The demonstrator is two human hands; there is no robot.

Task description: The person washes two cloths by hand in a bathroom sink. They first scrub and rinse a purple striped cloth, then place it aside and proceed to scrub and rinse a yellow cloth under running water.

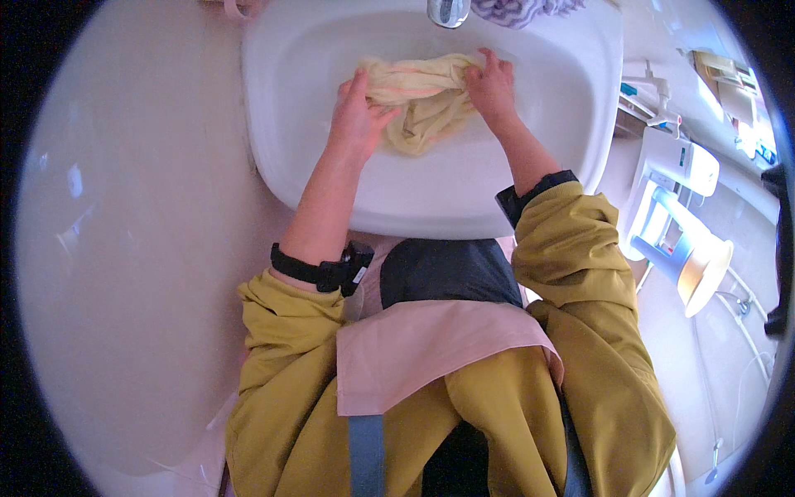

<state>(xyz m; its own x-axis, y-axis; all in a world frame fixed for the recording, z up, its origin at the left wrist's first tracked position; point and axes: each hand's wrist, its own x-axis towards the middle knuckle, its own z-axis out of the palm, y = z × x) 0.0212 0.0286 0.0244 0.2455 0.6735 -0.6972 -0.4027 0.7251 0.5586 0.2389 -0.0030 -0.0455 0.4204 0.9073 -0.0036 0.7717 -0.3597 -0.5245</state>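
Observation:
Between my two hands a wet, pale yellow cloth (418, 76) is stretched sideways over the white sink (431, 195). Its lower folds hang down into the basin. My left hand (358, 116) grips the cloth's left end, thumb up and fingers curled under it. At the other end, my right hand (493, 87) is closed on the bunched cloth, its fingertips partly hidden. A chrome faucet (448, 12) juts over the far rim, beyond the cloth.
A purple-and-white fluffy cloth (526, 10) lies on the far rim beside the faucet. To the right are a white wall-mounted unit (681, 161), a blue and cream plastic piece (691, 261) and white pipes (662, 87). A pale wall (149, 207) stands close on the left.

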